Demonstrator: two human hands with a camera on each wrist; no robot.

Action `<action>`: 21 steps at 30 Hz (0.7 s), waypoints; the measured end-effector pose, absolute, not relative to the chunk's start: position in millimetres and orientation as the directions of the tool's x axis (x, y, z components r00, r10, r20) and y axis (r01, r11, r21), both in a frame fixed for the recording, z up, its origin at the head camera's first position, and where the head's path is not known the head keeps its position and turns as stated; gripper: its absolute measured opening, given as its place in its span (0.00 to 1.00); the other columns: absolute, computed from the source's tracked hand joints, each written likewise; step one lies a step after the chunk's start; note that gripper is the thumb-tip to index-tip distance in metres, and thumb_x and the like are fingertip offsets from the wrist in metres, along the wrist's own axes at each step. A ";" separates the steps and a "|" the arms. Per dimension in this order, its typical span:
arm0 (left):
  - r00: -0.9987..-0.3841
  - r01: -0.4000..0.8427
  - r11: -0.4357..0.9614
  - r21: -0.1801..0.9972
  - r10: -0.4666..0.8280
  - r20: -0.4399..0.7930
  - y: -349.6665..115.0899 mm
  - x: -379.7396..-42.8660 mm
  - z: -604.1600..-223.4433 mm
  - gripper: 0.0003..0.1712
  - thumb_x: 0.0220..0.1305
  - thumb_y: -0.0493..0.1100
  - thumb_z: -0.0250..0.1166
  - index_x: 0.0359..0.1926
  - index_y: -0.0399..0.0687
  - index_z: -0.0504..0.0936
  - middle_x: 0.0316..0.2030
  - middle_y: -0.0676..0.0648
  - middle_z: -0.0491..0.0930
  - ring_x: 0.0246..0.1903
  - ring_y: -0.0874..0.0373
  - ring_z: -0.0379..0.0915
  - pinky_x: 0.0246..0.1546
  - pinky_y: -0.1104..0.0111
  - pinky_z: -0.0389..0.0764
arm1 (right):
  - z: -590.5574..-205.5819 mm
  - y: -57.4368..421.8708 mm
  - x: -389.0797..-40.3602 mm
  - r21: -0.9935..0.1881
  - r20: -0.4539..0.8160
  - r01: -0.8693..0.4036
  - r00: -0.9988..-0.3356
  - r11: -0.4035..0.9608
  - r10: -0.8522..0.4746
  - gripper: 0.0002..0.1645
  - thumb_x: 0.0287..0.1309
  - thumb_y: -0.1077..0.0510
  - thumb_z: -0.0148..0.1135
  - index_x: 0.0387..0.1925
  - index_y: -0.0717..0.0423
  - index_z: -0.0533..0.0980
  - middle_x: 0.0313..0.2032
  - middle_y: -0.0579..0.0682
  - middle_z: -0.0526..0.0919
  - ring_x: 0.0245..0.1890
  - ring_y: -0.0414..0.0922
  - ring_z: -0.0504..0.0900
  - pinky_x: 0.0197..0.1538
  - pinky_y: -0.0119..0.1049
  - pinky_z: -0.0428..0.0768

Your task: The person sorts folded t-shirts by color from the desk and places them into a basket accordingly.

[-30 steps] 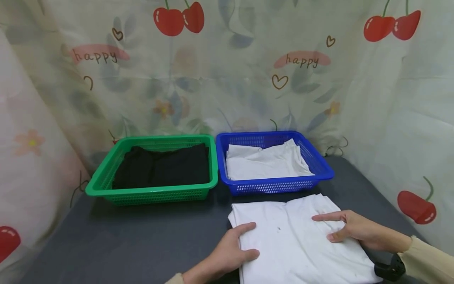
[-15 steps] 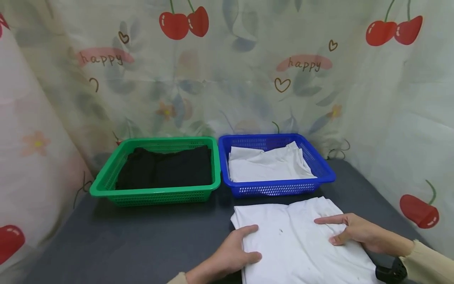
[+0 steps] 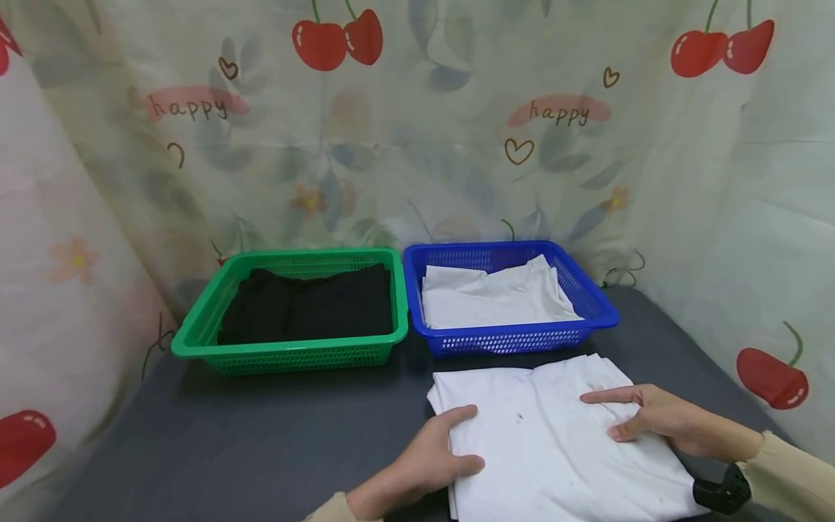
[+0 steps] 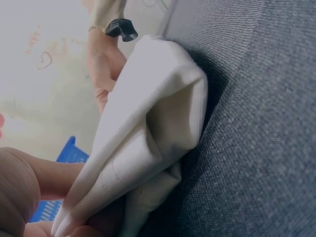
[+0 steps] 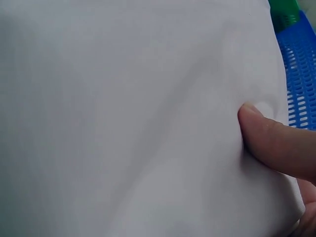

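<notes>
L fingers (image 3: 458,415) pinching, R fingers (image 3: 609,396) spread, prob. gripping

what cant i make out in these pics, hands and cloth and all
Head view: near end of the folded white cloth, cut off by the bottom edge.
Head view: some left hand fingers, hidden by that cloth.
Head view: what the dark mark is, too small.
Head view: anything under the black cloth, hidden by it.
Right wrist view: most of the right hand, past the right edge.
</notes>
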State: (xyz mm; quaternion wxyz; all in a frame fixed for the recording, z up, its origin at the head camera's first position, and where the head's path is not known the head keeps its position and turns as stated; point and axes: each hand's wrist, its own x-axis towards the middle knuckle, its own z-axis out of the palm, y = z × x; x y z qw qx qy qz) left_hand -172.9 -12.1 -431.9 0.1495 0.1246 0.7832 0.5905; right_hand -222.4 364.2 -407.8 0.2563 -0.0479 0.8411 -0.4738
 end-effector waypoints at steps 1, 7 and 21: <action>-0.925 0.018 0.271 0.963 0.370 -0.086 -12.0 -172.9 -432.2 0.38 0.49 0.30 0.75 0.64 0.42 0.75 0.59 0.42 0.72 0.53 0.49 0.69 0.56 0.50 0.71 | -408.0 364.4 -222.5 -0.822 -0.388 0.166 -0.864 0.545 -0.321 0.34 0.52 0.60 0.72 0.63 0.55 0.76 0.69 0.69 0.58 0.68 0.71 0.44 0.59 0.76 0.45; -0.930 0.011 0.248 0.969 0.357 -0.081 -10.9 -173.8 -433.6 0.40 0.48 0.29 0.75 0.65 0.40 0.74 0.60 0.42 0.71 0.54 0.50 0.68 0.56 0.51 0.71 | -408.5 370.6 -223.7 -0.824 -0.388 0.143 -0.848 0.549 -0.361 0.34 0.56 0.59 0.70 0.65 0.54 0.74 0.70 0.69 0.56 0.68 0.71 0.44 0.58 0.76 0.48; -0.936 0.027 0.192 0.981 0.351 -0.043 -14.0 -172.4 -417.7 0.41 0.47 0.32 0.77 0.65 0.42 0.75 0.61 0.43 0.72 0.53 0.53 0.69 0.55 0.55 0.74 | -391.6 391.4 -225.5 -0.889 -0.339 0.044 -0.733 0.456 -0.589 0.32 0.66 0.64 0.59 0.71 0.56 0.66 0.70 0.54 0.64 0.66 0.42 0.61 0.62 0.61 0.65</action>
